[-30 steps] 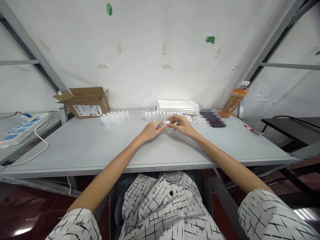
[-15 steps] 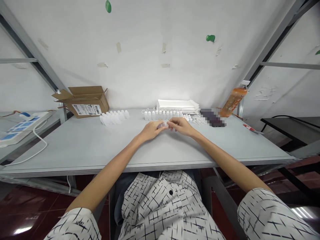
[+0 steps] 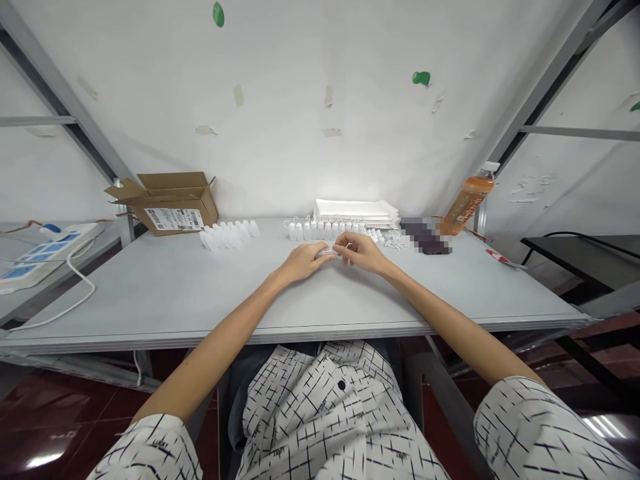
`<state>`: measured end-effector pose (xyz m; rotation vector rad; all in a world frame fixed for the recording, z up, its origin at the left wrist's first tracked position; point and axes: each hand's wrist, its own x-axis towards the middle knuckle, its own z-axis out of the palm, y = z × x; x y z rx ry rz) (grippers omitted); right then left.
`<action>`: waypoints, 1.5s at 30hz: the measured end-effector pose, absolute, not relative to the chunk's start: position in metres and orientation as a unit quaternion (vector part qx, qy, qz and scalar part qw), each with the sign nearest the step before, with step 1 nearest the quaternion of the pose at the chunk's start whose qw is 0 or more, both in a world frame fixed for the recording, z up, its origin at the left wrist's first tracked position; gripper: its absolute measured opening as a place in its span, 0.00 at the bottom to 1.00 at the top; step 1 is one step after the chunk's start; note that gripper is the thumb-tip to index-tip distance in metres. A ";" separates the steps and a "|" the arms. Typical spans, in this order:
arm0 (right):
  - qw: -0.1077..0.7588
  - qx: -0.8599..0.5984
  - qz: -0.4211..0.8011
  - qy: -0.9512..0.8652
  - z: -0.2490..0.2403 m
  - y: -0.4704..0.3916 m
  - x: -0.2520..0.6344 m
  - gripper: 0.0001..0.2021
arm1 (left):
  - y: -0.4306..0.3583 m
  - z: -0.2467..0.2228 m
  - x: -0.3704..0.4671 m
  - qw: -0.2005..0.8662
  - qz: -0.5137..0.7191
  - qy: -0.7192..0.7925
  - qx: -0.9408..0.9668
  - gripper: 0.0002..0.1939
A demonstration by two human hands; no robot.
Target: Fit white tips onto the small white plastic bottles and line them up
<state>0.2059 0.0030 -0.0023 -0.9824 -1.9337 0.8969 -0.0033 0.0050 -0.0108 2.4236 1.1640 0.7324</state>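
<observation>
My left hand [image 3: 301,261] is closed around a small translucent plastic bottle [image 3: 326,253], which lies sideways above the table. At the bottle's right end, the bent fingers of my right hand [image 3: 361,251] pinch at its neck; whatever small part they hold there is hidden. Just behind my hands stands a row of small white capped bottles [image 3: 307,231], several with thin loops on their tops. Off to the left is a group of similar bottles [image 3: 227,236] without visible caps. Small white pieces [image 3: 395,239] lie to the right of the row.
An open cardboard box [image 3: 173,203] sits at the back left of the grey table [image 3: 200,293]. White sheets [image 3: 356,211] are stacked against the wall. At the back right are a pixelated dark object [image 3: 427,237] and an orange drink bottle [image 3: 467,203]. A power strip [image 3: 50,253] lies far left.
The bottle between my hands has turned slightly, and my right fingers have shifted a little at its end. Everything else stays in place.
</observation>
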 end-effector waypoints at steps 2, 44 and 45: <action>0.383 -0.374 0.359 -0.764 -0.002 0.004 0.207 0.16 | 0.006 -0.011 -0.004 0.175 0.268 0.408 0.855 0.20; 0.344 -0.384 0.351 -0.782 0.000 0.001 0.204 0.25 | -0.001 -0.002 -0.001 0.288 0.286 0.384 0.830 0.20; 0.348 -0.380 0.354 -0.781 0.001 0.001 0.205 0.23 | -0.002 -0.001 0.000 0.300 0.286 0.385 0.824 0.21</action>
